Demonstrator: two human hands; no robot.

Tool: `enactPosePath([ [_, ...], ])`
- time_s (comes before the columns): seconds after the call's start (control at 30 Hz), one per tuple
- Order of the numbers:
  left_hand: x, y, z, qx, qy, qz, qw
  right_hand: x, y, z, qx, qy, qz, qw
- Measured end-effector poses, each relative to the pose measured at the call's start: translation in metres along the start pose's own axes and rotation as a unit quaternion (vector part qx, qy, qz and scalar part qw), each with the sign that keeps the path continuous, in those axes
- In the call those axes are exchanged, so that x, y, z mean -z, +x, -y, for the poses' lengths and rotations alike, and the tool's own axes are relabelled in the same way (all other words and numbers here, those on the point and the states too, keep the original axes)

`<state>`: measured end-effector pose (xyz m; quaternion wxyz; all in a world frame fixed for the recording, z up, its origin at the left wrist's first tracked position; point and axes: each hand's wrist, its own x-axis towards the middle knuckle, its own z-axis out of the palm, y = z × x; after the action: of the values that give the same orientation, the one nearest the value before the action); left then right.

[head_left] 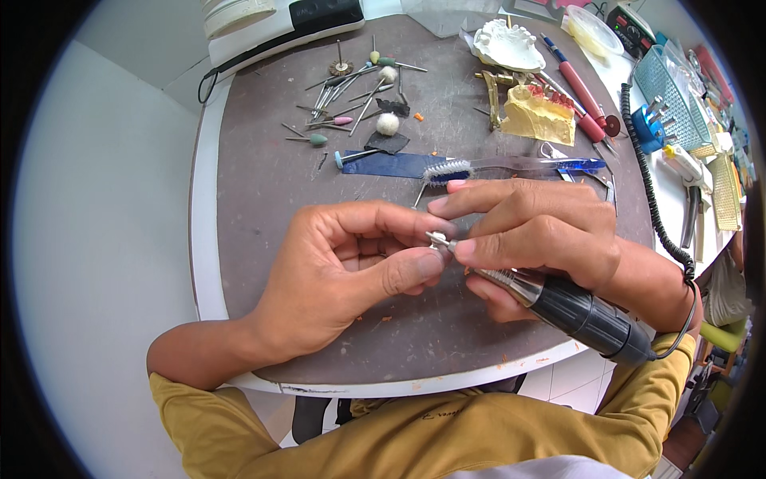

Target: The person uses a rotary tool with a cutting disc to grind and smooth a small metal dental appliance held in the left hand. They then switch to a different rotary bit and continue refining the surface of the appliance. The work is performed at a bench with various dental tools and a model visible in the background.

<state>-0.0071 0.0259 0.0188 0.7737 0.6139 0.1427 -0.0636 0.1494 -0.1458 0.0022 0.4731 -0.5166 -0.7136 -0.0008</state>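
Observation:
Between the thumb and forefinger of my left hand (327, 275) is a small whitish, tooth-like piece (436, 239), partly hidden by the fingertips. My right hand (550, 227) grips a black and silver rotary handpiece (586, 315) like a pen, its cable running back past my right wrist. The handpiece's thin tip points left and meets the small piece, or nearly so; I cannot tell whether they touch. Both hands are close together above the brown tabletop (279, 215). Just beyond my right fingers lies a toothbrush (448, 172) with white and blue bristles.
Several mounted burs and polishing tips lie at the back left, by a white felt ball (388, 124). A yellow dental model (541, 118) with red teeth and a white plaster cast (509, 45) stand at the back right. Red-handled tools (581, 92) and a coiled black cord (654, 199) lie farther right.

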Motion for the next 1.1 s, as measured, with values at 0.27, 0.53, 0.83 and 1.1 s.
enactPosePath([
  [0.27, -0.0001, 0.0004, 0.0017, -0.006, -0.006, -0.003, 1.000, -0.0001, -0.0004, -0.0009, 0.005, -0.003, -0.002, 1.000],
  [0.53, -0.0013, 0.0005, 0.0013, -0.012, 0.001, -0.002, 1.000, -0.0002, -0.0005, -0.0015, 0.012, -0.001, -0.006, 1.000],
  [0.83, -0.0014, 0.0002, 0.0010, -0.014, 0.005, 0.001, 1.000, -0.0010, -0.0007, -0.0023, 0.012, -0.002, -0.016, 1.000],
  [1.1, -0.0015, 0.0008, 0.0009, -0.012, 0.002, -0.002, 1.000, -0.0014, -0.0005, -0.0020, 0.012, -0.002, -0.013, 1.000],
])
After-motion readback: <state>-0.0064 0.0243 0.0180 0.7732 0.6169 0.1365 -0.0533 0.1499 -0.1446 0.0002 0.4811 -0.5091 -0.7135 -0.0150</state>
